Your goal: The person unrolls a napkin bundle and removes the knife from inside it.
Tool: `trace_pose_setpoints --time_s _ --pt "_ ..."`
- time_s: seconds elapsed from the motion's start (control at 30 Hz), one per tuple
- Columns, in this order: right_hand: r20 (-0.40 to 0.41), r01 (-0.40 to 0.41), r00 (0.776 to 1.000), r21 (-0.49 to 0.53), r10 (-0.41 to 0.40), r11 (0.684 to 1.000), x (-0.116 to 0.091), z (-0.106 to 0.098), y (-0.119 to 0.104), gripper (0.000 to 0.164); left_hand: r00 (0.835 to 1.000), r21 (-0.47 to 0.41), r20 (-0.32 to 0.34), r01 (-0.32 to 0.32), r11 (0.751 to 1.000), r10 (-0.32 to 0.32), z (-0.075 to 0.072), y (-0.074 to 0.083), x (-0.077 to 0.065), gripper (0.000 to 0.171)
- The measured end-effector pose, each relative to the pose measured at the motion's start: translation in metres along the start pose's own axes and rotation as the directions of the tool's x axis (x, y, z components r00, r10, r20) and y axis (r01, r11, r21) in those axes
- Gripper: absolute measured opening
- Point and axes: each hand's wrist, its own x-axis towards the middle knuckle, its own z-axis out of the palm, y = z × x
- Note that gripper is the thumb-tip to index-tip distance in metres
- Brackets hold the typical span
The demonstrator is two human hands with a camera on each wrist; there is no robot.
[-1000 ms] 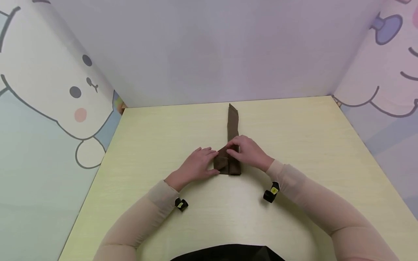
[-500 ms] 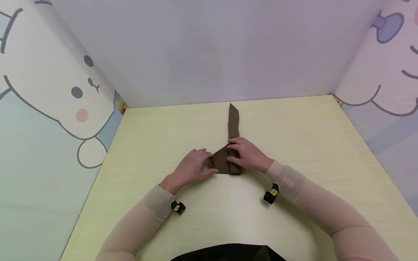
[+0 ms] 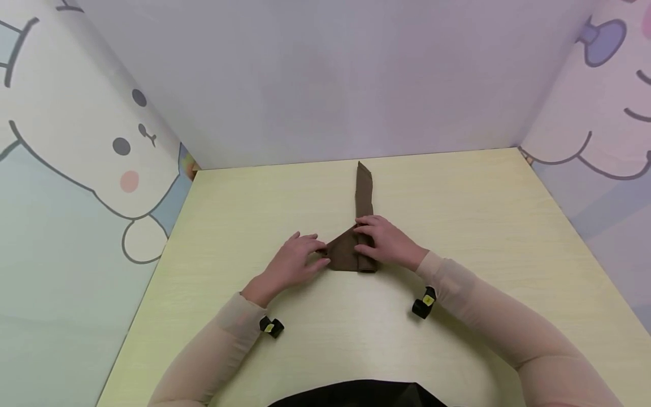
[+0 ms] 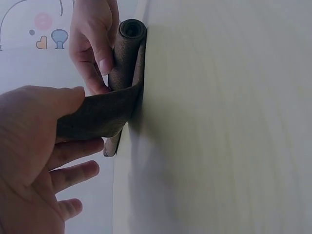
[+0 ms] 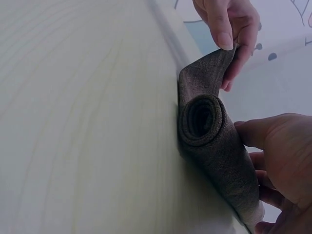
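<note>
Where the brown cloth [image 3: 344,252] is spread on the pale table [image 3: 458,198], its roll [image 5: 225,161] is laid lengthwise, its axis pointed at the back wall [image 3: 325,79], while a loose flap [image 4: 97,115] is stretched leftward across that axis. The flap's outer end is pinched between thumb and finger of the left hand [image 3: 292,261] and held raised off the table. From that hand the roll lies to the right, nearer the right hand [image 3: 390,242], by whose bent fingers and thumb it is held; by judgement, any further handling is governed by this crosswise lie.
</note>
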Motion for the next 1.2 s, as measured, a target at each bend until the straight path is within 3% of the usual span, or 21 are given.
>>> trace_pose_setpoints --time_s 0.23,0.4,0.73,0.93,1.2 --pt "0.005 0.002 1.0 0.015 -0.002 1.0 -0.001 -0.001 0.0 0.045 1.0 -0.011 -0.01 0.006 1.0 -0.006 -0.001 -0.004 -0.003 0.02" --pt "-0.001 0.011 1.0 0.031 -0.011 0.999 -0.002 -0.001 0.001 0.045 1.0 0.024 0.006 0.013 1.0 -0.013 -0.001 -0.005 -0.005 0.017" --pt "0.008 0.004 1.0 0.032 -0.005 0.999 -0.004 -0.001 0.005 0.046 0.999 0.124 0.019 -0.038 0.992 0.036 0.005 -0.009 -0.007 0.012" --pt "0.013 -0.002 1.0 0.037 0.001 0.999 -0.006 0.0 0.008 0.048 0.999 0.122 0.04 -0.025 0.992 0.02 0.004 -0.006 -0.004 0.011" --pt "0.003 0.004 1.0 0.046 -0.004 0.999 -0.006 0.0 0.005 0.047 0.99 0.132 0.14 -0.021 0.991 0.003 0.005 0.004 0.017 0.033"
